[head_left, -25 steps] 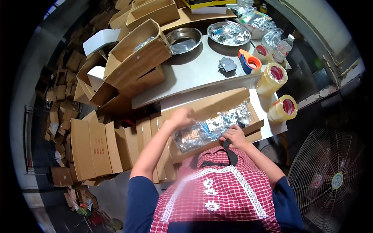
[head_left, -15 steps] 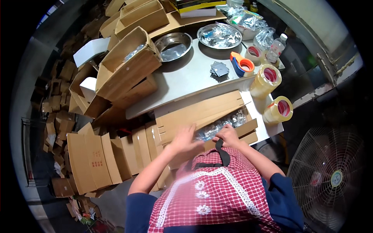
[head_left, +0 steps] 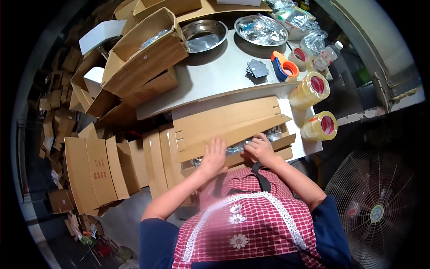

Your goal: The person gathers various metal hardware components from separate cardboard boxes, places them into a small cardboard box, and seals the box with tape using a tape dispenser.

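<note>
Head view: I'm seeing carton lid point(head_left: 226, 121) half-hiding bagged parts point(head_left: 236, 147), left hand point(head_left: 214, 156) flat atop, right hand point(head_left: 260, 150) curling, grip unclear

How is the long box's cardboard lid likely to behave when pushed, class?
The lid is probably fairly stiff, since its broad panel looks flat. It likely bends most easily along the crease beside its narrow front strip. The shiny plastic-wrapped contents showing below may resist firm pressing.

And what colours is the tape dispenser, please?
The tape dispenser is orange and blue, seen in the head view.
</note>
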### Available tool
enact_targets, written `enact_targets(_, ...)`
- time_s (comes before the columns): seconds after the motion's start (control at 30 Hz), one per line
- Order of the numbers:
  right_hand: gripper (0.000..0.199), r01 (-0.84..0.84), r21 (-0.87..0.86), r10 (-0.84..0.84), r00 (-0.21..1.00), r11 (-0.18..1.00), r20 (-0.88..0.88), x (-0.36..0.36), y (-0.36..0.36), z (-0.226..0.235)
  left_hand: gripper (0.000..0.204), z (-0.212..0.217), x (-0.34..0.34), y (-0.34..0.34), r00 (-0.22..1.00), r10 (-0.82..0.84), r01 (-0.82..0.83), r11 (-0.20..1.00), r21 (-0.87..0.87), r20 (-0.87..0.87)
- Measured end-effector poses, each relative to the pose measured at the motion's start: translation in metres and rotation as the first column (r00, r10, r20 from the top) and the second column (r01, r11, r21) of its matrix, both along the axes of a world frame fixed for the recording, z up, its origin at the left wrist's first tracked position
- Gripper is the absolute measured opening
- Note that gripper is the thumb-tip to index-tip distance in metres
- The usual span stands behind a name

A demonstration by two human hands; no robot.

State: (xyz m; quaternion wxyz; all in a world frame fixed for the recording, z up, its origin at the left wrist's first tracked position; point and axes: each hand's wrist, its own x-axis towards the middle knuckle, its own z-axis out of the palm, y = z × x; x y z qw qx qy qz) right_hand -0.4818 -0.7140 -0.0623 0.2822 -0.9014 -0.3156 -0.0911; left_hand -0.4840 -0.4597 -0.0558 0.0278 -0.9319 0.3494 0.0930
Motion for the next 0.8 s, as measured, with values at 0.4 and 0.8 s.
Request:
enact_targets(0.4,0.097,-0.346,-0.440,0.228,0.927,0.829,-0.298,0.075,-0.018,0.023,0.103,0.003,0.055,0.022,0.989,-0.091,0.053,0.952,-0.302,-0.114)
enact_targets(0.8,0.113,-0.169,-0.434,0.115,0.982,0.885,-0.146,0.059,-0.010,0.008,0.111,-0.002,0.047,0.010,0.997,0.044,-0.056,0.976,-0.213,-0.060)
